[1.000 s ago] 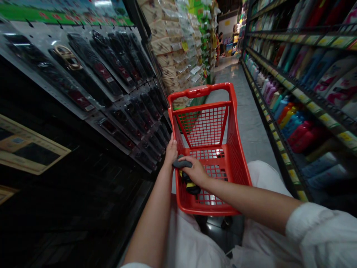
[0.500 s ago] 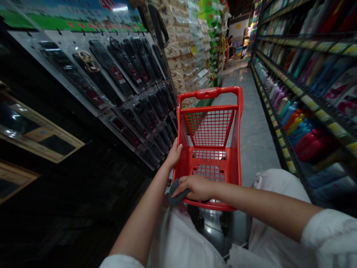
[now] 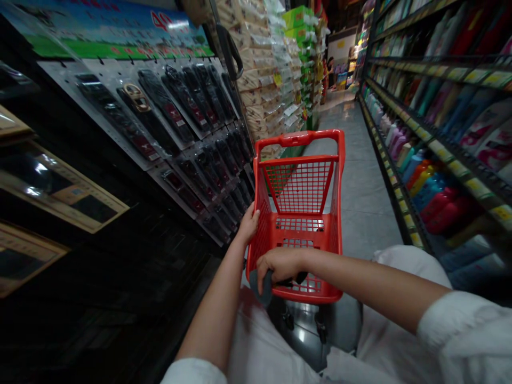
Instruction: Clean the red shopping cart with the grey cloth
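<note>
Hands meet on a red trolley basket [image 3: 298,213] that stands on the grey aisle floor [image 3: 360,181], its handle [image 3: 300,138] at the far end, away from the person. The left hand [image 3: 248,224] lies against the basket's left wall at the rim, thumb up. Its fingers are hidden by the mesh, so I cannot tell how far it is closed. The right hand [image 3: 280,265] is curled over the near rim, knuckles up, and clutches a grey cloth [image 3: 261,285] that hangs below it at the near left corner of the basket, outside the wall. A small dark thing [image 3: 299,278] shows just under that hand inside the basket, too dim to name. White clothing [image 3: 260,346] fills the lower foreground below both forearms. To the left, black packaged goods [image 3: 180,106] hang in rows on a pegboard. To the right, shelves [image 3: 440,149] carry coloured bottles [image 3: 424,181].
</note>
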`<state>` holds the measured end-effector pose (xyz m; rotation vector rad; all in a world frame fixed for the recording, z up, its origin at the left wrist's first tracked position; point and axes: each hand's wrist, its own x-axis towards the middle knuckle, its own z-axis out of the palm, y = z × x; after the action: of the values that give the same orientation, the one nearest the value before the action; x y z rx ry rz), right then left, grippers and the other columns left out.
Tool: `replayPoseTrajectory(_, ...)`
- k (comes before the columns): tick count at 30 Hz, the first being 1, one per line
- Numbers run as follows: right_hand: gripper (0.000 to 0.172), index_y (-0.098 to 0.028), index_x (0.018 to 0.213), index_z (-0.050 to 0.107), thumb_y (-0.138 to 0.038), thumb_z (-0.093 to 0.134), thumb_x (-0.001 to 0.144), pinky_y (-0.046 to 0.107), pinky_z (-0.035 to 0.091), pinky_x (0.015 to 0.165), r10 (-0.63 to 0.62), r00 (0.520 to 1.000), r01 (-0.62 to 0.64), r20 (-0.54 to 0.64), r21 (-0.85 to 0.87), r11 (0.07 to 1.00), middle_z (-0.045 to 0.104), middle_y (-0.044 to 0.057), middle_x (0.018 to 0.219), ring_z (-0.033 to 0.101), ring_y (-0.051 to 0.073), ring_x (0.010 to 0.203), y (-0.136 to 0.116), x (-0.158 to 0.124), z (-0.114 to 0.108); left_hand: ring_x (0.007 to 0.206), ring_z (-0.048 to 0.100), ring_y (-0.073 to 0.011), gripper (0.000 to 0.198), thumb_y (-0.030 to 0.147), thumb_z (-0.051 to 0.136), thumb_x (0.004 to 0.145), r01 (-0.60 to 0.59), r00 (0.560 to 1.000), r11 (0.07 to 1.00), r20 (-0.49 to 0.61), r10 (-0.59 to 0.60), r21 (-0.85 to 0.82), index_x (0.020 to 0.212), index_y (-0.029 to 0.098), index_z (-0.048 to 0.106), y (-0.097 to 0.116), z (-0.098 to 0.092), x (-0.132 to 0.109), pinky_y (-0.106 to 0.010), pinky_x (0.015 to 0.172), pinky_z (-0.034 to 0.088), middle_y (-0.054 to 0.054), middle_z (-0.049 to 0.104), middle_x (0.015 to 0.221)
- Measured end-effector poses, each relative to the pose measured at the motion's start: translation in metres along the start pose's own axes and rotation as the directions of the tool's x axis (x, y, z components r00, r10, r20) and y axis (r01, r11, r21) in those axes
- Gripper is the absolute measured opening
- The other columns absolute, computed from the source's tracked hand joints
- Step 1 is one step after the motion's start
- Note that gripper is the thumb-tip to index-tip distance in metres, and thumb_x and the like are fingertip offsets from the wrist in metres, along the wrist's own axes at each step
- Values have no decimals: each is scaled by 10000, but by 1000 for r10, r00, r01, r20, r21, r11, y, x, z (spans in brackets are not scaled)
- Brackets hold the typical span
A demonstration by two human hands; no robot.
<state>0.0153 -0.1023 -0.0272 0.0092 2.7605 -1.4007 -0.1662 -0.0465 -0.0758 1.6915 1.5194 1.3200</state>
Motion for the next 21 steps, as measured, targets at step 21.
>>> replayPoseTrajectory(21, 430, -168, 893, 792, 22, 531, 609, 196, 407, 543, 450, 760, -436, 469, -145, 888, 698, -37, 692, 575, 98, 574, -30, -61, -8, 1249, 543, -237, 458, 257, 440, 891, 66, 983, 997, -168, -69, -26, 1321, 133, 539, 0, -2, -31, -432, 1127, 350, -118, 600, 1342)
